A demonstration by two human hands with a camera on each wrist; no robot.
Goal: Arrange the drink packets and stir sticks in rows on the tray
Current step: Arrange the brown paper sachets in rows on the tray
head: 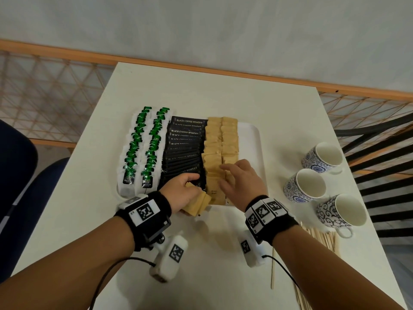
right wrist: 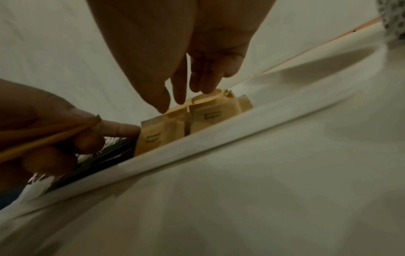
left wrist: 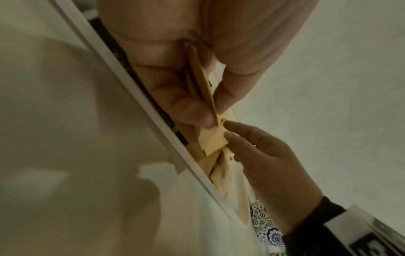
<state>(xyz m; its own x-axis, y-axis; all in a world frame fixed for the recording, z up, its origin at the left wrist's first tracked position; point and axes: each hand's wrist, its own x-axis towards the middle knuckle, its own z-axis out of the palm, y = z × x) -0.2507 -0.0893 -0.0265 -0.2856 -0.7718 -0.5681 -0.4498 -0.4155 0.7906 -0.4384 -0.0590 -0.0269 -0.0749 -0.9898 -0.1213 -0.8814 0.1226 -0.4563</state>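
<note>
A white tray [head: 252,139] carries two rows of green tea bags [head: 145,148], a row of black coffee packets [head: 185,148] and two rows of brown sugar packets [head: 221,139]. My left hand [head: 185,193] grips a small stack of brown packets [head: 199,204] at the tray's near edge; the same stack [left wrist: 203,86] shows pinched between thumb and fingers. My right hand [head: 239,180] lies over the near end of the brown rows, its straight fingertips [right wrist: 179,97] touching the packet tops [right wrist: 197,110]. Wooden stir sticks [head: 321,240] lie on the table to the right.
Three patterned mugs [head: 321,157] stand in a line right of the tray. One loose stick [head: 272,269] lies near my right forearm. The tray's right part [head: 250,153] is bare. A dark chair sits to the left, a railing behind the table.
</note>
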